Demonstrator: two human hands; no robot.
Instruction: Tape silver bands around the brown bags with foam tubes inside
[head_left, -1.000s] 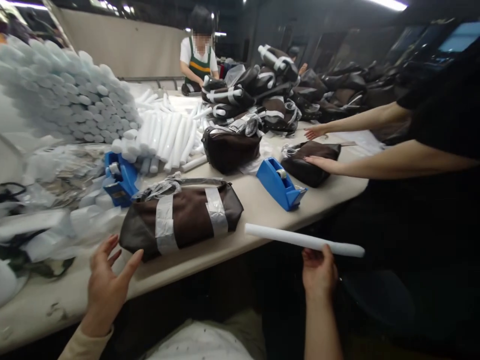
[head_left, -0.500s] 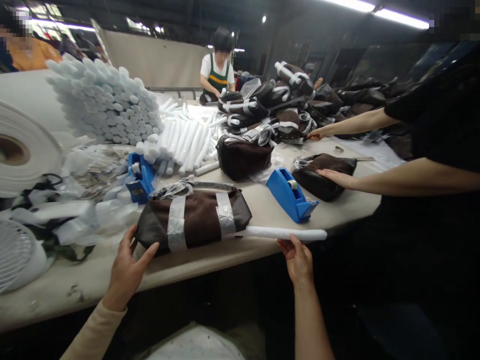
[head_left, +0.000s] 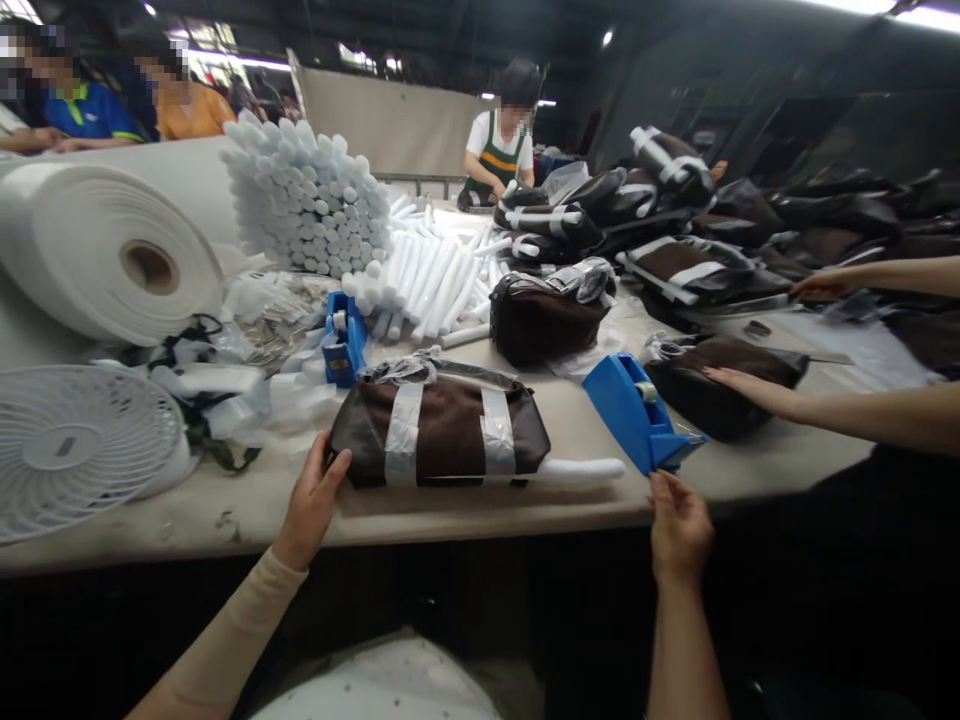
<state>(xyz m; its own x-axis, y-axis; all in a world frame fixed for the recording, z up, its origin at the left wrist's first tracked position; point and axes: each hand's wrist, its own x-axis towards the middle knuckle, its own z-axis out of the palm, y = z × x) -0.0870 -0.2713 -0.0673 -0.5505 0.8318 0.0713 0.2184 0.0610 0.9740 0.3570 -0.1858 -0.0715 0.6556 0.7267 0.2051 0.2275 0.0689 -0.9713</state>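
A brown bag (head_left: 446, 432) with two strips of clear tape across it lies near the table's front edge. My left hand (head_left: 313, 497) grips its left end, thumb on the front and fingers behind. A white foam tube (head_left: 583, 468) sticks out from the bag's right end and lies on the table. My right hand (head_left: 679, 522) is off the tube; its fingers are pinched together at the near tip of a blue tape dispenser (head_left: 634, 415). What they pinch is too small to see.
A co-worker's hand (head_left: 739, 385) rests on a dark bag (head_left: 720, 395) at the right. Behind are another brown bag (head_left: 547, 315), a pile of taped bags (head_left: 675, 230), stacked foam tubes (head_left: 307, 205), a second blue dispenser (head_left: 343, 340), a foam roll (head_left: 105, 250) and a white fan (head_left: 75, 440).
My right hand pushed the foam tube leftward to the bag's right end, let it go and moved to the blue dispenser. My left hand closed onto the bag's left end.
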